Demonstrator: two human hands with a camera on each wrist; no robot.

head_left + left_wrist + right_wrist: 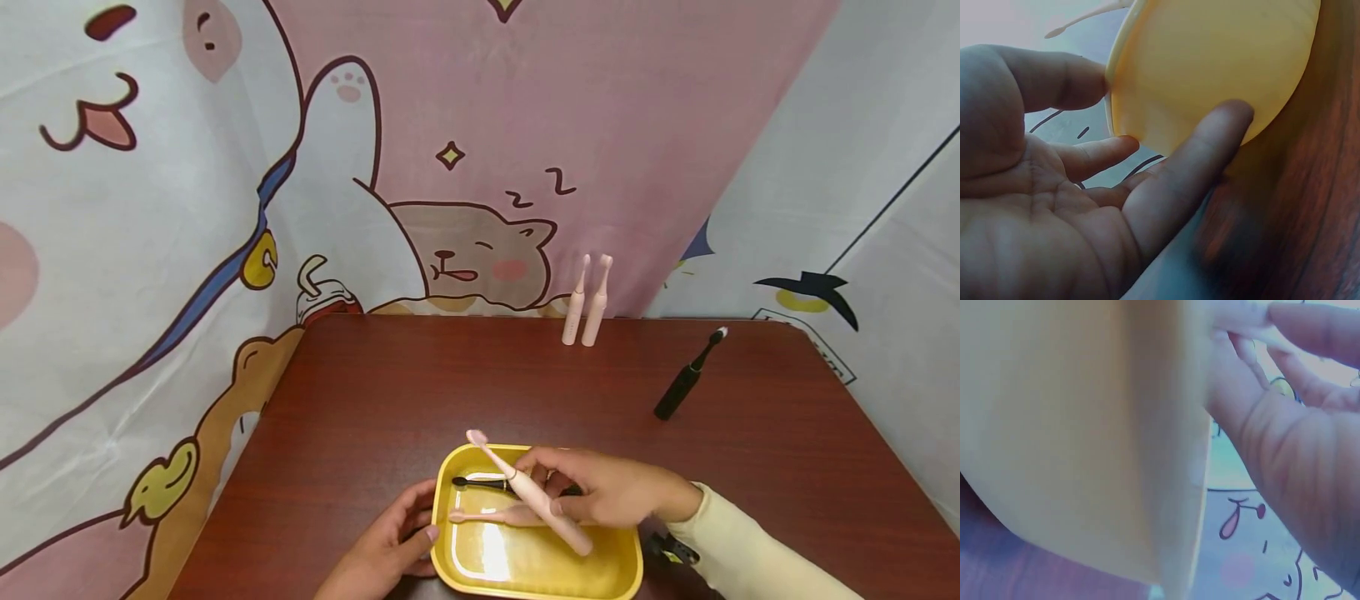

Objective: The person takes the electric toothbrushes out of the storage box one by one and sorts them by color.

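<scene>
In the head view, my right hand [611,487] pinches a pale pink electric toothbrush [538,500] by its handle, over a yellow tray [633,575]. The brush slants with its head up toward the far left. Inside the tray lie a black electric toothbrush [480,483] and another pink electric toothbrush [487,517], both partly hidden. My left hand [393,533] holds the tray's left side. In the left wrist view, one digit meets the rim and a fingertip [1235,119] presses the outer wall. Motion blurs the right wrist view, where the tray wall [1079,437] fills the left half.
Two pink electric toothbrushes [573,317] stand upright side by side at the table's back edge. A black electric toothbrush [681,390] stands tilted in view at the right on the brown table [360,400]. A cartoon-printed cloth [637,108] hangs behind.
</scene>
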